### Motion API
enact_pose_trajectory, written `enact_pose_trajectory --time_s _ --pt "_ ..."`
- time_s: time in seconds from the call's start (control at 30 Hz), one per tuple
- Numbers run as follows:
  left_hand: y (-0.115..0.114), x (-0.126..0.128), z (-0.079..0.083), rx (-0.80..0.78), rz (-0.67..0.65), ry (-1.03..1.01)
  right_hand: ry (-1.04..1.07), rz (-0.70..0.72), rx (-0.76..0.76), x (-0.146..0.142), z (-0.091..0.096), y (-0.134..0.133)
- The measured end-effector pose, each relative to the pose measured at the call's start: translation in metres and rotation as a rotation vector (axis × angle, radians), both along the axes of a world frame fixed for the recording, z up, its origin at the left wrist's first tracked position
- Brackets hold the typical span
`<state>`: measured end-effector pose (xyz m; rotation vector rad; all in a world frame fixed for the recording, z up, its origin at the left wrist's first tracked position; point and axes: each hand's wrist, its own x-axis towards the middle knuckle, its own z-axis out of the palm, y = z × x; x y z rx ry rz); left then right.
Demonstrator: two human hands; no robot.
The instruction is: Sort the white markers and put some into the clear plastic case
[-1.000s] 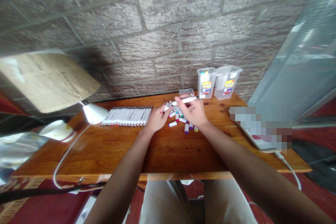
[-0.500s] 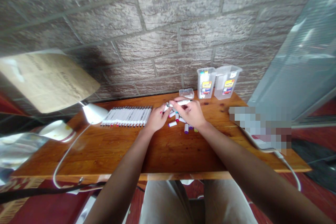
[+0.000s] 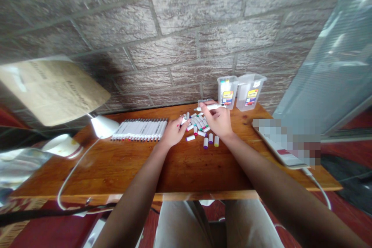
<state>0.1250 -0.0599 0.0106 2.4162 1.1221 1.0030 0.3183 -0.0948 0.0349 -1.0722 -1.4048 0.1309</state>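
Observation:
My right hand (image 3: 218, 119) is closed around a white marker (image 3: 211, 107), held nearly level above the table with its narrow tip end pointing left. My left hand (image 3: 174, 130) pinches a white marker cap (image 3: 183, 121), partly covered by the fingers. Red marks show on the back of that hand. Between and below my hands lies a loose pile of white caps (image 3: 199, 122) with coloured ends. A purple-ended cap (image 3: 205, 143) and a yellow-ended cap (image 3: 216, 141) lie nearest me. To the left, a neat row of white markers (image 3: 139, 129) lies side by side.
Two clear plastic bins (image 3: 228, 92) with yellow labels stand by the wall, the left one holding a few markers. A small clear box (image 3: 200, 102) is partly behind my right hand. A lamp (image 3: 104, 126), a paper cup (image 3: 63, 146) and a blurred-out device (image 3: 286, 143) flank the wooden table (image 3: 186, 172).
My right hand has moved right and slightly up with the marker, away from my left hand. More of the cap pile shows between them. My left hand has stayed nearly still.

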Motion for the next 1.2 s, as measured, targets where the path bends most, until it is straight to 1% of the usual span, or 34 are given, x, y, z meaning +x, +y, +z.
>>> enact_pose_trajectory --time_s 0.13,0.23,0.33,0.4,0.53,0.73,0.93,1.2 --pt "-0.001 0.000 0.001 -0.013 0.027 0.007 0.098 0.072 -0.054 -0.008 -0.004 0.001" --pt "-0.001 -0.001 0.002 -0.004 0.027 0.007 0.187 0.173 -0.084 -0.011 -0.006 0.004" --pt "0.000 -0.001 0.002 -0.004 0.027 0.005 0.307 0.276 -0.124 -0.010 -0.003 0.005" --pt "0.000 -0.001 0.002 0.000 0.030 0.007 0.377 0.337 -0.181 -0.009 0.000 0.004" --pt "0.000 -0.001 0.001 0.009 0.016 0.001 0.458 0.423 -0.288 -0.008 0.004 0.000" --pt "-0.001 0.000 0.002 0.004 -0.021 -0.062 0.453 0.395 -0.306 -0.009 0.003 0.002" --pt "-0.002 0.000 0.003 0.019 -0.009 -0.084 0.497 0.372 -0.305 -0.010 0.003 0.003" --pt "-0.002 -0.001 0.001 0.038 -0.025 -0.134 0.662 0.403 -0.396 -0.010 -0.010 0.015"
